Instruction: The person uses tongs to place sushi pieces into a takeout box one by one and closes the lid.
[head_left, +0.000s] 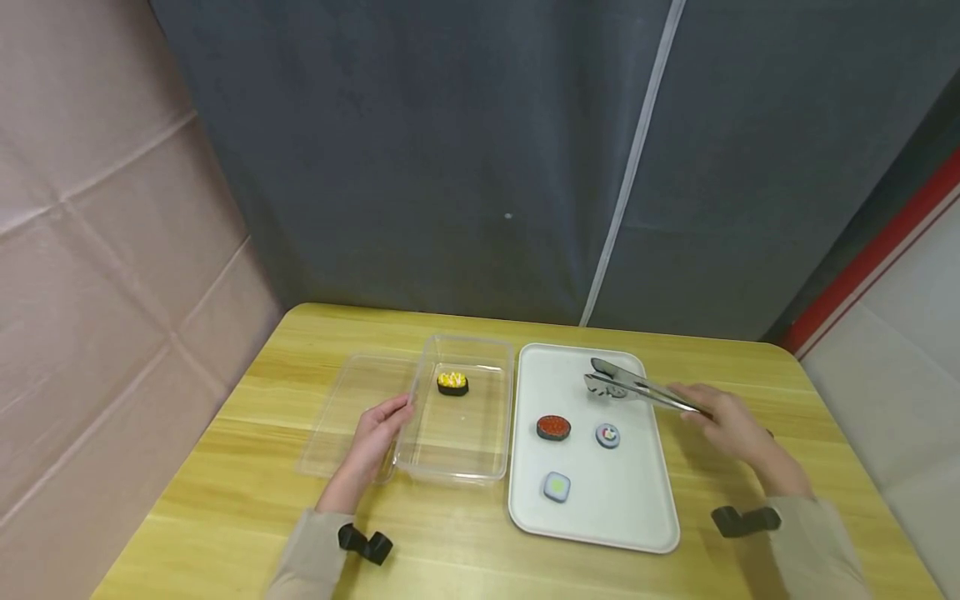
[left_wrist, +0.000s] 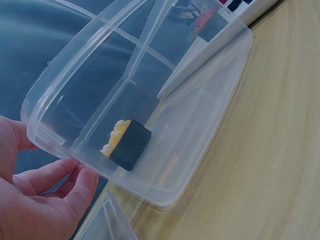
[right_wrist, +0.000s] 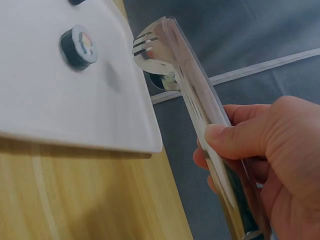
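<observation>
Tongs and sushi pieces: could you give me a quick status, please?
Right hand grips tongs, empty, over tray. Left hand at clear container holding corn sushi. Three pieces on tray. Nothing in the way.

Your left hand (head_left: 372, 437) touches the clear container's (head_left: 457, 471) left wall, corn sushi (head_left: 452, 382) inside; your right hand (head_left: 731, 429) holds metal tongs (head_left: 633, 385) over the white tray's (head_left: 600, 521) far end.

a clear lid (head_left: 341, 412) on the wooden table (head_left: 247, 500) — grey curtain (head_left: 450, 150) behind.
</observation>
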